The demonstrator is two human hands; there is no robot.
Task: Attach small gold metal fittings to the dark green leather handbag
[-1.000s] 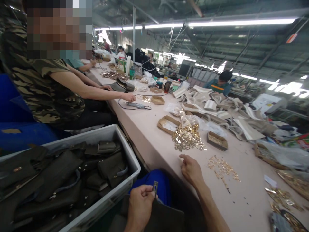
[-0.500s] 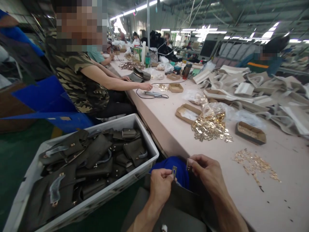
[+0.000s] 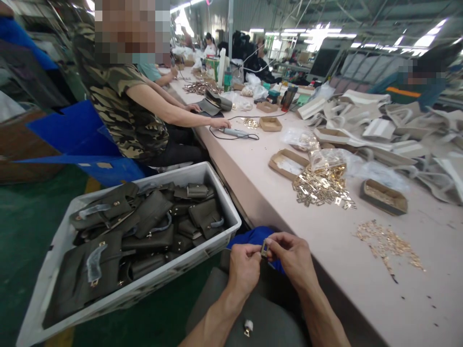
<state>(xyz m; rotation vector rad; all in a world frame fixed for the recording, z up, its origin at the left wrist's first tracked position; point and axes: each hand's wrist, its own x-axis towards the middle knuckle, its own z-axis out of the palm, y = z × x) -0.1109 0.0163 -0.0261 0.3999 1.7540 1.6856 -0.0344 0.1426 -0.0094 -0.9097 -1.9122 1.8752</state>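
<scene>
My left hand [image 3: 245,270] pinches a small metal buckle plate [image 3: 265,248] with a rectangular opening. My right hand [image 3: 293,258] is closed in a pinch at the plate's other side, its fingertips meeting it. A second small metal piece seems to be pressed against the plate, mostly hidden by the fingers. Below both hands, a dark olive bag piece [image 3: 217,299] lies over my lap, with a gold clasp fitting [image 3: 248,328] partly wrapped in white on it.
On my left stands a grey crate [image 3: 144,299] full of dark olive bags [image 3: 150,214]. The table [image 3: 325,255] bears a heap of gold plates [image 3: 321,188], small gold fittings [image 3: 388,243] and cardboard trays [image 3: 383,196]. A co-worker [image 3: 133,106] sits beyond the crate, reaching towards a grey hand tool [image 3: 237,132].
My right hand has moved left with its small metal piece, up to the plate in my left hand. The co-worker's hand now reaches the grey tool. The view has shifted slightly.
</scene>
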